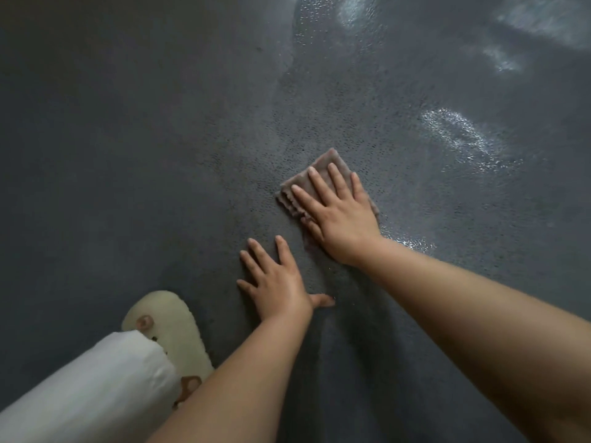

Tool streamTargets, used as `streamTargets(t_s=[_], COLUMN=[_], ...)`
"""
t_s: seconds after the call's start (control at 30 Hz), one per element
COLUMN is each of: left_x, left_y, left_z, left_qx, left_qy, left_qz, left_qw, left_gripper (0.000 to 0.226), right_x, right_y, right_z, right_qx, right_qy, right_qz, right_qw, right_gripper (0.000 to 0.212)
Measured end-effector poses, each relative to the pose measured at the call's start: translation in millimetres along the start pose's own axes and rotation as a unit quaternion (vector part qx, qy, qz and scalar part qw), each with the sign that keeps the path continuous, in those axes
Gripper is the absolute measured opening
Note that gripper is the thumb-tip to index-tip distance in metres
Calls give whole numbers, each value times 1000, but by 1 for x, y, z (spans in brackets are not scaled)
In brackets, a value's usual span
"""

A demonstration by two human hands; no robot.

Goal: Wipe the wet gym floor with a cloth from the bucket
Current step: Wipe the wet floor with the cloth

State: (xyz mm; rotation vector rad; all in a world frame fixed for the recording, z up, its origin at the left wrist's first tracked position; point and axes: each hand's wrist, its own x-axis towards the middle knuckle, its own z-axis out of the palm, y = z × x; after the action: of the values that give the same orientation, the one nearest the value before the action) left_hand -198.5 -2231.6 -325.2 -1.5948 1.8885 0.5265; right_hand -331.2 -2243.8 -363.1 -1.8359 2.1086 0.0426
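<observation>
A folded brownish-grey cloth (323,169) lies flat on the dark grey gym floor (160,139). My right hand (339,215) presses down on it with straight, spread fingers, covering most of it. My left hand (278,282) rests flat on the bare floor just below and left of the cloth, fingers spread, holding nothing. Wet, shiny patches (454,135) glisten on the floor to the right of the cloth and at the top. No bucket is in view.
My left leg in a white trouser leg (89,388) and a pale cream slipper (166,327) are at the lower left, close to my left forearm. The floor at the left looks dull and dry.
</observation>
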Motion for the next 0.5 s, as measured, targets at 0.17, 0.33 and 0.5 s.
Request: streamTargets(t_s=[0.17,0.33,0.5], left_x=[0,1,3], left_y=[-1,-1,0], left_z=[1,3,1], left_qx=[7,11,11], left_qy=[-3,-11,-24], left_qz=[4,10,17], left_qw=[1000,1000,1000], left_gripper=[136,135,135], right_x=[43,89,123], right_y=[15,25,34], right_z=[-19,-34,-50], right_qx=[-12,1,19], right_qy=[0,-4,-20], right_qz=[20,57,88], right_qw=[1000,998,996], right_gripper=[53,54,57])
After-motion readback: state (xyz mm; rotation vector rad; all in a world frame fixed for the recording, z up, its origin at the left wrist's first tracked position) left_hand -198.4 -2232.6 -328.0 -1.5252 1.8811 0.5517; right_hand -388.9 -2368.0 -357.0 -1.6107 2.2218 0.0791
